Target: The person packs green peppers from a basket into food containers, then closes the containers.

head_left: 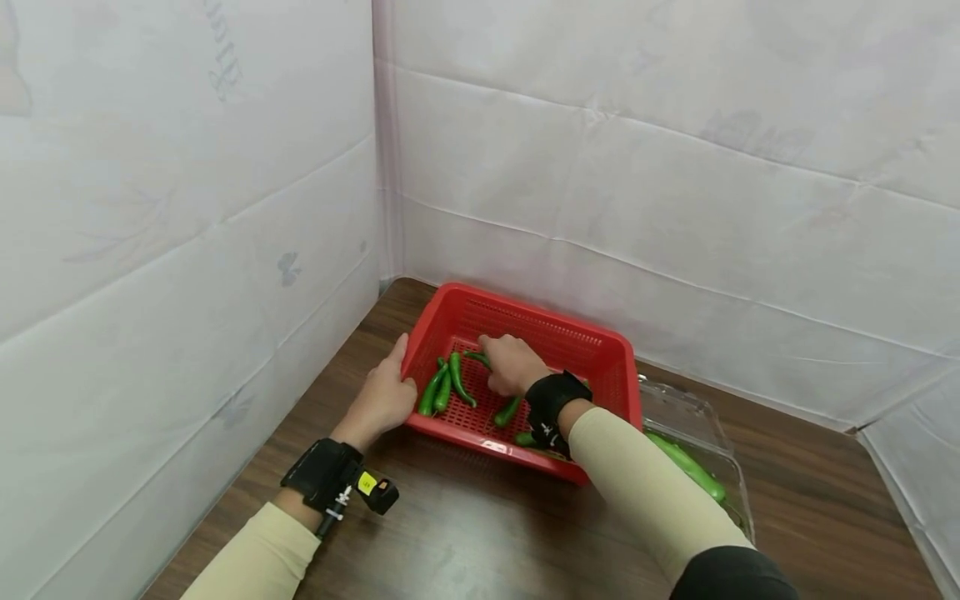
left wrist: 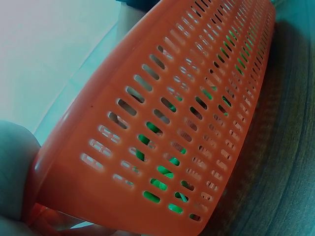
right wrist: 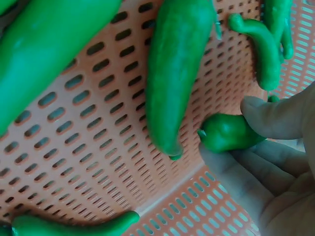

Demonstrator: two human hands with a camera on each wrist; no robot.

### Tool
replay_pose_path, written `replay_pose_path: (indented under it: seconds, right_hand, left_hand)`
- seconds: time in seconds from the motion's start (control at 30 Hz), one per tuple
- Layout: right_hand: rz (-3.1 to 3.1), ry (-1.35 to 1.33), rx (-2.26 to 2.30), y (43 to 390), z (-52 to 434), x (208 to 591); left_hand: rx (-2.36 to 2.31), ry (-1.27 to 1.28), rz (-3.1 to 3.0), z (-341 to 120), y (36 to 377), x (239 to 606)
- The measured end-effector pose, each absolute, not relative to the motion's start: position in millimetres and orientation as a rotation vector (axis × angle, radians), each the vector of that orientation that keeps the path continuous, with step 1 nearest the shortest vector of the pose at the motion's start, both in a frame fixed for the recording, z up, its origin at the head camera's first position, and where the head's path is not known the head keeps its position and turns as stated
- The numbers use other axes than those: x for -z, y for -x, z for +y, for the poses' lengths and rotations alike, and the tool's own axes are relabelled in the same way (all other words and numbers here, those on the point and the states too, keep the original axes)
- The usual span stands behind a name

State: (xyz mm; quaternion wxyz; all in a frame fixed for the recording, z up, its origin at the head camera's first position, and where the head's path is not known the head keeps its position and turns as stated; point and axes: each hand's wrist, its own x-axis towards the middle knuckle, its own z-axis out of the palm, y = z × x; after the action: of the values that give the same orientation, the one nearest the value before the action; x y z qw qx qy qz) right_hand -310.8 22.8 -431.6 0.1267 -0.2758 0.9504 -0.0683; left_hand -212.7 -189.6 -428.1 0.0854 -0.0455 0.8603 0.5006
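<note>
A red perforated plastic basket (head_left: 622, 367) stands on the table with several green chili peppers (head_left: 459, 383) lying on its floor. My left hand (head_left: 384, 398) grips the basket's left rim; in the left wrist view part of that hand shows at the edge of the slotted wall (left wrist: 133, 157). Inside the basket, my right hand (head_left: 516, 367) pinches one green chili pepper (right wrist: 226, 132) between thumb and fingers. Other peppers, such as a long straight one (right wrist: 177, 69), lie on the basket floor near that hand. My right wrist and forearm hide part of the basket's front right.
Right of the basket is a clear plastic container (head_left: 678, 408) with larger green peppers (head_left: 690, 467) in it, partly behind my right forearm. Sheet-covered walls (head_left: 600, 192) meet in a corner behind the basket. The wooden tabletop (head_left: 450, 533) extends in front.
</note>
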Motion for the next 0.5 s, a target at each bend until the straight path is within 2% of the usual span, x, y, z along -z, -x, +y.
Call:
replay_pose_path:
  seconds: [0.5]
  right_hand:
    - [2.785,0.887,0.403,312.6,45.6,399.3]
  left_hand:
    - [-1.479,0.125,2.568,-195.5,222.6,432.8]
